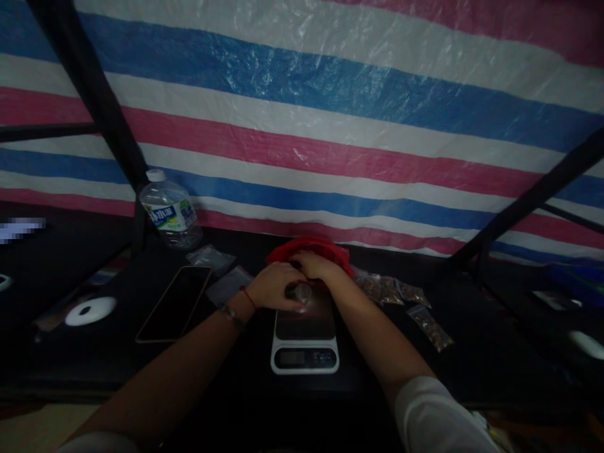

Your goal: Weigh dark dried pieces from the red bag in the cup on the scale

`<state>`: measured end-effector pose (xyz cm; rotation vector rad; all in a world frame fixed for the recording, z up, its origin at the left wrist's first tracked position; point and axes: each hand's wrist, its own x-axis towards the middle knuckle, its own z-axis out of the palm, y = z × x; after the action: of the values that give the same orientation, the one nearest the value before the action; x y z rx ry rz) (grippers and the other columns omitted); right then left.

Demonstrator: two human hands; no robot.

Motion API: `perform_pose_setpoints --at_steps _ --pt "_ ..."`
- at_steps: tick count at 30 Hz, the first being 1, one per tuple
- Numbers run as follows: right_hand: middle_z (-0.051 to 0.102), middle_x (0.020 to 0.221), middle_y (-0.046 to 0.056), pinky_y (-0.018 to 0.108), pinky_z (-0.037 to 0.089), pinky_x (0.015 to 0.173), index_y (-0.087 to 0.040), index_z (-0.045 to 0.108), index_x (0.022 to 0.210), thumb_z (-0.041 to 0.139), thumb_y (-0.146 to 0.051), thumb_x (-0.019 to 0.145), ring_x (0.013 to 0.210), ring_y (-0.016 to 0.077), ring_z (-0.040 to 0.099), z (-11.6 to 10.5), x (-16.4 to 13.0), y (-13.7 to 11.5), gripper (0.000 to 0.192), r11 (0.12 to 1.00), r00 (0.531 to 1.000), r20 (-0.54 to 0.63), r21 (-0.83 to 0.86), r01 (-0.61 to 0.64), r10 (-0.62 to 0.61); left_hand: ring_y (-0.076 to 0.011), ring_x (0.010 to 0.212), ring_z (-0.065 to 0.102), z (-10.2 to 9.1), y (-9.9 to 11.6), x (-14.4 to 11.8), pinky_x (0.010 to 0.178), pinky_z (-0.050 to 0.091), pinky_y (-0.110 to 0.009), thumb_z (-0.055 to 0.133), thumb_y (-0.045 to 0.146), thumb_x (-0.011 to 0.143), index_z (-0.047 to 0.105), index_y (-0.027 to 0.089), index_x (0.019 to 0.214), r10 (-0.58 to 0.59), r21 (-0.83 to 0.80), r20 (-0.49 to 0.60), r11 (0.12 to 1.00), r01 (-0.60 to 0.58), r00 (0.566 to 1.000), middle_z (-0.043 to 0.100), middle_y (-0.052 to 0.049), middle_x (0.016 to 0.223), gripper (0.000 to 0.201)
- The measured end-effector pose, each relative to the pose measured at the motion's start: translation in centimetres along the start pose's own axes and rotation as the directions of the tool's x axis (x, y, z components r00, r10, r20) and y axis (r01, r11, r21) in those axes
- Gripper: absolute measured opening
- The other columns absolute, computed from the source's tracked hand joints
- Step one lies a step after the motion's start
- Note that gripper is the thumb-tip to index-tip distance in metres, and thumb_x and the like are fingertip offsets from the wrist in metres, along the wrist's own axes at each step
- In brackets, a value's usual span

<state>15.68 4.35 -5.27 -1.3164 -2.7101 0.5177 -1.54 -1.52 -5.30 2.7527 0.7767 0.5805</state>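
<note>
My left hand [272, 284] is curled around a small clear bag or container [300, 294] held just above the platform of a white kitchen scale [304, 352]. My right hand [315, 265] reaches past it into a red bag [325, 246] behind the scale; its fingers are partly hidden inside the bag, so what they hold cannot be seen. Both forearms come in from the bottom of the view. The scale's display is dark and unreadable.
A black table [495, 352] carries a phone [174, 303] and empty clear bags [221, 272] to the left, several small filled bags [408, 299] to the right, a water bottle [168, 211], and a white round object [90, 311]. A striped tarp [330, 113] hangs behind.
</note>
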Motion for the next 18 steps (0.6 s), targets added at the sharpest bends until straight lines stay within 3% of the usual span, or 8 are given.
perform_pose_setpoints --at_steps 3,6,9,13,18 --pt "0.07 0.108 0.008 0.03 0.045 0.087 -0.021 0.071 0.107 0.059 -0.017 0.08 0.098 0.0207 0.063 -0.5 -0.8 0.2 0.029 0.999 1.0 0.026 0.044 -0.009 0.008 -0.0238 0.095 0.061 0.1 0.5 0.2 0.087 0.043 -0.034 0.067 0.047 0.072 0.066 0.023 0.094 -0.012 0.017 -0.001 1.0 0.012 1.0 0.069 -0.004 0.096 0.033" --pt "0.072 0.101 0.006 0.027 0.045 0.084 -0.021 0.072 0.102 0.057 -0.015 0.081 0.091 0.0187 0.064 -1.0 -1.9 0.7 0.026 0.998 0.997 0.067 0.048 -0.049 0.046 -0.0222 0.09 0.061 -0.5 0.4 0.1 0.083 0.044 -0.033 0.063 0.038 0.075 0.064 0.021 0.089 -0.11 0.05 -0.044 0.992 0.112 0.993 0.067 -0.005 0.091 0.023" --pt "0.07 0.108 0.006 0.026 0.045 0.083 -0.022 0.069 0.109 0.061 -0.018 0.079 0.092 0.0187 0.064 -1.2 -2.9 1.3 0.032 0.996 0.995 0.051 0.044 -0.083 0.081 -0.0207 0.084 0.062 -1.3 -0.2 0.0 0.074 0.044 -0.031 0.057 0.035 0.079 0.061 0.02 0.091 -0.23 0.08 -0.065 0.969 0.235 0.971 0.066 -0.006 0.088 0.02" --pt "0.065 0.119 0.008 0.029 0.046 0.084 -0.023 0.063 0.121 0.067 -0.025 0.074 0.097 0.0219 0.063 -1.1 -3.1 1.2 0.047 0.993 0.993 0.033 -0.006 -0.117 0.117 -0.0194 0.076 0.062 -2.2 -1.2 0.9 0.066 0.043 -0.029 0.051 0.039 0.084 0.058 0.02 0.092 -0.294 0.11 -0.011 0.95 0.293 0.956 0.066 -0.004 0.085 0.022" --pt "0.068 0.113 0.01 0.028 0.046 0.085 -0.02 0.069 0.112 0.059 -0.017 0.082 0.095 0.0212 0.063 -0.8 -2.4 0.2 0.032 0.991 0.994 -0.007 -0.074 -0.114 0.114 -0.0211 0.082 0.065 -2.2 -2.6 3.0 0.07 0.045 -0.029 0.053 0.039 0.082 0.056 0.023 0.108 -0.323 0.1 -0.018 0.941 0.323 0.946 0.068 -0.004 0.093 0.031"
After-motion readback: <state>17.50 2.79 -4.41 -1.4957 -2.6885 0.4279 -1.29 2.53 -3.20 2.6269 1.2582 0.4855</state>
